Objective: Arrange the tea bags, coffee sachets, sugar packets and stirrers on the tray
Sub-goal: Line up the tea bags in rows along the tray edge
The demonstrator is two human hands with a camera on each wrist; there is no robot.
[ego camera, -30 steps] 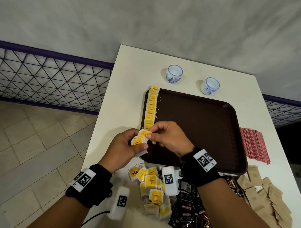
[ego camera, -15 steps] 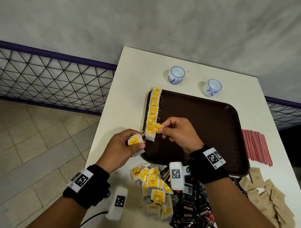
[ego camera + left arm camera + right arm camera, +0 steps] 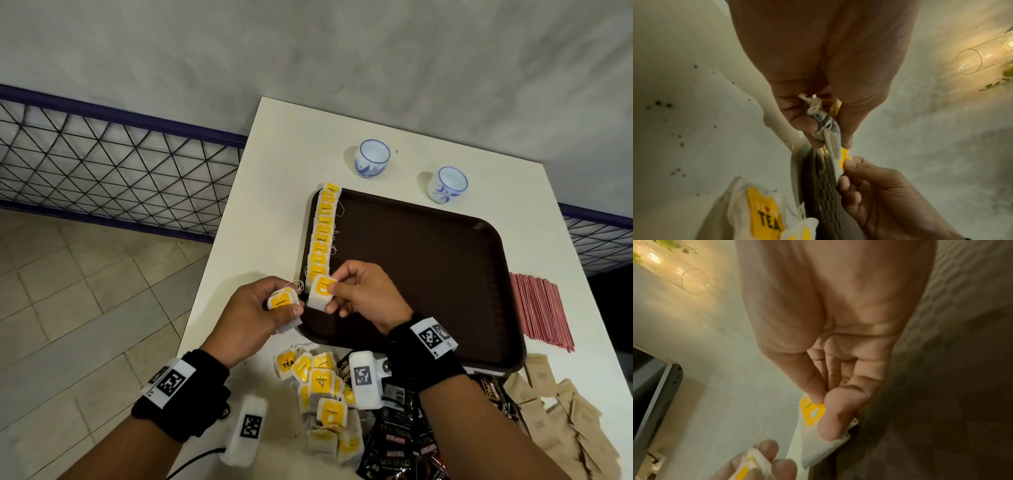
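Observation:
A row of yellow-tagged tea bags (image 3: pixel 322 236) lies along the left edge of the brown tray (image 3: pixel 428 274). At the row's near end my right hand (image 3: pixel 359 294) pinches one tea bag (image 3: pixel 320 294) by its yellow tag (image 3: pixel 813 412), low over the tray's rim. Just left of the tray, my left hand (image 3: pixel 253 308) grips a small stack of tea bags (image 3: pixel 282 303), bunched between fingers and thumb (image 3: pixel 825 123). A loose pile of tea bags (image 3: pixel 322 394) lies on the table under my wrists.
Black coffee sachets (image 3: pixel 397 442) and brown sugar packets (image 3: pixel 561 411) lie at the near right. Red stirrers (image 3: pixel 541 308) lie right of the tray. Two blue-white cups (image 3: pixel 372 157) (image 3: pixel 447 184) stand behind it. The white table's left edge (image 3: pixel 219 240) drops to a tiled floor.
My right hand drew one tea bag away from the left hand's stack, carried it over the row's near end, then lowered it toward the tray rim. The left hand stayed beside the tray.

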